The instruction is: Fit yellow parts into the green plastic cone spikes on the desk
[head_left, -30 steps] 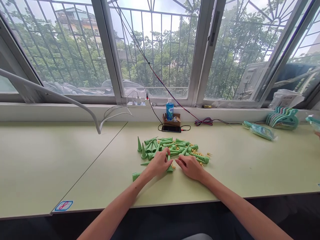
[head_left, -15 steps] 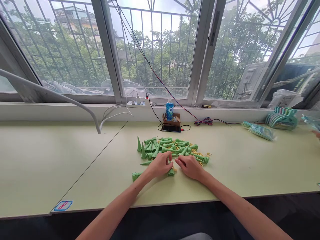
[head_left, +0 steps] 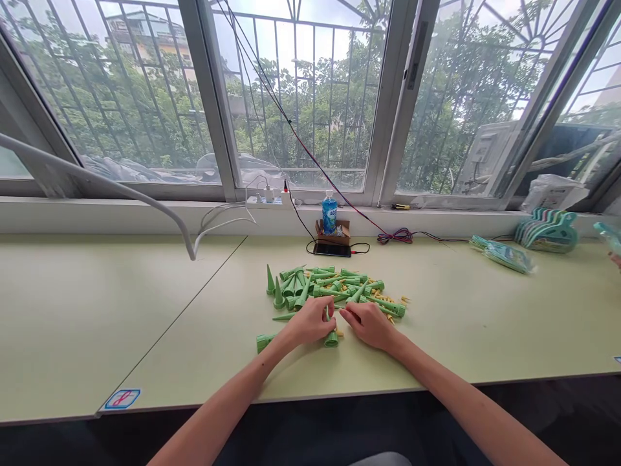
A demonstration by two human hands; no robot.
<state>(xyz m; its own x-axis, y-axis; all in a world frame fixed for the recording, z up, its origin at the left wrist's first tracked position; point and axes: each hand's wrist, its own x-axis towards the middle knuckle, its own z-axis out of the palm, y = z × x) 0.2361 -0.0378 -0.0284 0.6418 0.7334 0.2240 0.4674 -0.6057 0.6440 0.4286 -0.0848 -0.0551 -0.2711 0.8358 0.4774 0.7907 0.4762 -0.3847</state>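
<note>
My left hand point(head_left: 310, 321) is closed on a green plastic plant-watering spike point(head_left: 331, 339), a hollow cone with its wide end toward me. A small yellow piece point(head_left: 340, 334) shows at the side of that spike. Just to the right, a short gap away, rests my right hand point(head_left: 371, 325), its fingers curled together; whatever they may hold is hidden. Beyond both hands lies a heap of similar green spikes point(head_left: 317, 291) mixed with small yellow parts point(head_left: 405, 299). Two spikes stand upright at its left, and another spike point(head_left: 262, 342) lies partly behind my left forearm.
Behind the heap are a phone point(head_left: 332, 250) with a cable and a blue bottle point(head_left: 329, 216) by a small cardboard box point(head_left: 343, 232). Bagged items point(head_left: 503, 254) and green hangers point(head_left: 548, 230) are at the right. Another person's hand point(head_left: 615, 259) shows at the right edge.
The spike in my left hand has shifted slightly toward me, and its tilt has changed a little. My right hand has stayed nearly still.
</note>
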